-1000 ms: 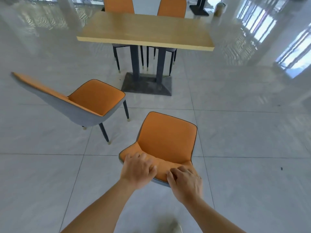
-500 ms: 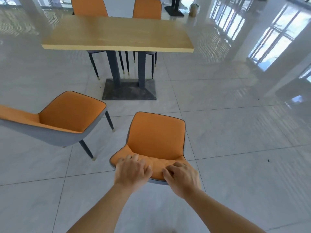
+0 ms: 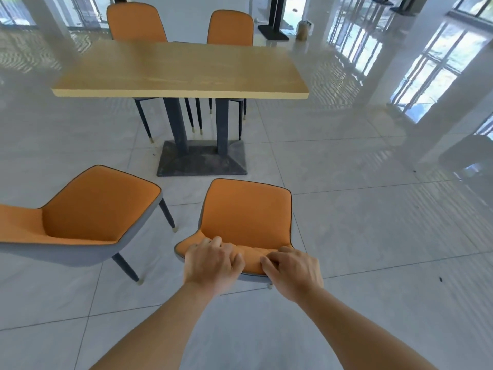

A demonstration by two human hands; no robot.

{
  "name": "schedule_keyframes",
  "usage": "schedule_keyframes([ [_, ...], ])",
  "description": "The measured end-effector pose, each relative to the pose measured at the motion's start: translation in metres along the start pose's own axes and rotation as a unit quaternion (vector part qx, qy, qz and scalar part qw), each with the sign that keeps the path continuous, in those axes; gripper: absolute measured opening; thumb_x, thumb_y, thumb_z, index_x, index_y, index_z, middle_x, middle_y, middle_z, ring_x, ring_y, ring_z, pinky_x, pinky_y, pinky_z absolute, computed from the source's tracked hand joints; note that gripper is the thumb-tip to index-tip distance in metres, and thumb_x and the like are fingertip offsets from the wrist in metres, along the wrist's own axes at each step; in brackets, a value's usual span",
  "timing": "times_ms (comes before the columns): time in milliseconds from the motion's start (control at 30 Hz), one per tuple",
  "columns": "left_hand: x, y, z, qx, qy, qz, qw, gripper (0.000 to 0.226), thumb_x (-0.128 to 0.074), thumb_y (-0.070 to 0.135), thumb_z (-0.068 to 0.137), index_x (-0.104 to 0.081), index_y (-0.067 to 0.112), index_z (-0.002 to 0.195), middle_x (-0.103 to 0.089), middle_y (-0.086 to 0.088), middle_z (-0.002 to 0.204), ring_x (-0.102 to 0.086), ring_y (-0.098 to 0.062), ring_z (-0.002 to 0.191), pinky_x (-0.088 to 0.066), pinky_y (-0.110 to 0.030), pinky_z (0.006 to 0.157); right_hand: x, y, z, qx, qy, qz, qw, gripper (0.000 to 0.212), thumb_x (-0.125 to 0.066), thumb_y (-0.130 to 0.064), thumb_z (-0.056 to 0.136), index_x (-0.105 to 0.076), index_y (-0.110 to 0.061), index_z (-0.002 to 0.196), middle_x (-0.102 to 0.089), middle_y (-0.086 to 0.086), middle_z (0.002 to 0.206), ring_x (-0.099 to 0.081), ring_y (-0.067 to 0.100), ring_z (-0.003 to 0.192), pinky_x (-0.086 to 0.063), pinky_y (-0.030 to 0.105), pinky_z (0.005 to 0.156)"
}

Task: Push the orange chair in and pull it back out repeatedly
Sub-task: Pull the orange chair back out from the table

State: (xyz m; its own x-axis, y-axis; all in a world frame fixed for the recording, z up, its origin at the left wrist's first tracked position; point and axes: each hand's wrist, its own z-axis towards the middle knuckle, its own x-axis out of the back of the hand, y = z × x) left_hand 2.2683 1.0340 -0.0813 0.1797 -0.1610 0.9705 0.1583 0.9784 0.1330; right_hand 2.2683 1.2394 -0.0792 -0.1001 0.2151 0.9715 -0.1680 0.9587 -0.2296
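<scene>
Orange chair (image 3: pixel 246 212) stands directly ahead of my grip, and I hold the top of its backrest with both hands. My left hand (image 3: pixel 210 265) curls over the left part of the rim and my right hand (image 3: pixel 293 273) over the right, close together. Beyond the grip its seat points toward the wooden table (image 3: pixel 181 68), and a spare chair (image 3: pixel 93 206) stands left of my left hand.

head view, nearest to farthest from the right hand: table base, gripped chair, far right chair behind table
1. gripped chair, held by the right hand
2. table base, ahead on the floor
3. far right chair, at the back
</scene>
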Motion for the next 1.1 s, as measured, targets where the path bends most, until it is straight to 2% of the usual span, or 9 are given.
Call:
schedule_keyframes([
  [267, -0.016, -0.007, 0.067, 0.017, -0.004, 0.015, 1.000, 0.045, -0.037, 0.045, 0.087, -0.058, 0.021, 0.055, -0.043, 0.004, 0.055, -0.042, -0.016, 0.052, -0.022, -0.025, 0.046, 0.006, 0.018, 0.078, 0.026, 0.005, -0.013, 1.000, 0.057, -0.013, -0.066, 0.085, -0.055, -0.031, 0.067, -0.051, -0.010, 0.070, -0.052, 0.012, 0.073, -0.036, 0.029, 0.056],
  [367, -0.024, -0.019, 0.094, 0.019, -0.012, 0.004, 1.000, 0.049, -0.034, 0.045, 0.088, -0.062, 0.021, 0.057, -0.049, 0.003, 0.059, -0.047, -0.016, 0.054, -0.033, -0.027, 0.041, 0.008, 0.016, 0.107, 0.016, 0.001, -0.012, 1.000, 0.060, -0.015, -0.065, 0.085, -0.059, -0.027, 0.069, -0.053, -0.009, 0.068, -0.053, 0.013, 0.073, -0.043, 0.030, 0.062],
  [467, -0.030, -0.033, 0.122, 0.023, -0.027, 0.018, 0.999, 0.055, -0.024, 0.048, 0.088, -0.068, 0.024, 0.066, -0.054, 0.004, 0.066, -0.051, -0.016, 0.061, -0.040, -0.029, 0.044, 0.011, 0.012, 0.135, 0.016, -0.011, -0.016, 1.000, 0.060, -0.018, -0.064, 0.087, -0.060, -0.026, 0.069, -0.052, -0.009, 0.069, -0.052, 0.012, 0.069, -0.044, 0.033, 0.065],
  [533, -0.031, -0.038, 0.140, 0.026, -0.038, 0.034, 0.998, 0.060, -0.016, 0.050, 0.087, -0.070, 0.027, 0.073, -0.055, 0.006, 0.071, -0.051, -0.014, 0.067, -0.038, -0.029, 0.047, 0.013, 0.012, 0.153, 0.016, -0.014, -0.013, 1.000, 0.060, -0.019, -0.065, 0.089, -0.061, -0.027, 0.069, -0.052, -0.009, 0.069, -0.052, 0.011, 0.067, -0.044, 0.032, 0.065],
  [600, -0.031, -0.041, 0.158, 0.027, -0.043, 0.050, 0.997, 0.064, -0.010, 0.051, 0.085, -0.069, 0.028, 0.077, -0.056, 0.007, 0.075, -0.051, -0.013, 0.070, -0.028, -0.028, 0.047, 0.016, 0.013, 0.171, 0.016, -0.012, -0.007, 1.000, 0.059, -0.018, -0.065, 0.089, -0.060, -0.027, 0.069, -0.052, -0.008, 0.070, -0.052, 0.012, 0.067, -0.045, 0.033, 0.066],
  [733, -0.032, -0.049, 0.192, 0.018, -0.048, 0.079, 0.996, 0.066, -0.005, 0.052, 0.084, -0.066, 0.030, 0.077, -0.057, 0.009, 0.077, -0.050, -0.011, 0.069, -0.017, -0.029, 0.047, 0.019, 0.014, 0.204, 0.015, -0.015, -0.008, 1.000, 0.058, -0.016, -0.062, 0.088, -0.057, -0.028, 0.067, -0.051, -0.008, 0.071, -0.053, 0.013, 0.069, -0.047, 0.036, 0.071],
  [900, -0.042, -0.075, 0.238, 0.004, -0.041, 0.061, 0.997, 0.064, -0.009, 0.051, 0.086, -0.066, 0.027, 0.072, -0.058, 0.009, 0.073, -0.052, -0.012, 0.068, -0.032, -0.028, 0.048, 0.021, 0.005, 0.248, 0.006, -0.012, -0.009, 1.000, 0.055, -0.014, -0.059, 0.088, -0.051, -0.028, 0.064, -0.052, -0.007, 0.072, -0.053, 0.015, 0.070, -0.048, 0.038, 0.073],
  [1000, -0.047, -0.087, 0.265, -0.008, -0.033, 0.044, 0.998, 0.059, -0.013, 0.050, 0.088, -0.063, 0.025, 0.067, -0.056, 0.006, 0.069, -0.051, -0.014, 0.064, -0.038, -0.029, 0.049, 0.018, 0.004, 0.276, -0.004, -0.002, -0.014, 1.000, 0.056, -0.016, -0.060, 0.089, -0.055, -0.027, 0.066, -0.053, -0.008, 0.072, -0.053, 0.014, 0.071, -0.045, 0.035, 0.071],
  [1100, -0.049, -0.094, 0.288, -0.016, -0.031, 0.035, 0.999, 0.060, -0.014, 0.050, 0.089, -0.064, 0.024, 0.069, -0.057, 0.002, 0.070, -0.052, -0.017, 0.065, -0.045, -0.033, 0.057, 0.018, 0.005, 0.299, -0.016, 0.016, -0.019, 1.000, 0.058, -0.017, -0.062, 0.090, -0.061, -0.028, 0.073, -0.053, -0.008, 0.073, -0.053, 0.012, 0.071, -0.038, 0.031, 0.065],
])
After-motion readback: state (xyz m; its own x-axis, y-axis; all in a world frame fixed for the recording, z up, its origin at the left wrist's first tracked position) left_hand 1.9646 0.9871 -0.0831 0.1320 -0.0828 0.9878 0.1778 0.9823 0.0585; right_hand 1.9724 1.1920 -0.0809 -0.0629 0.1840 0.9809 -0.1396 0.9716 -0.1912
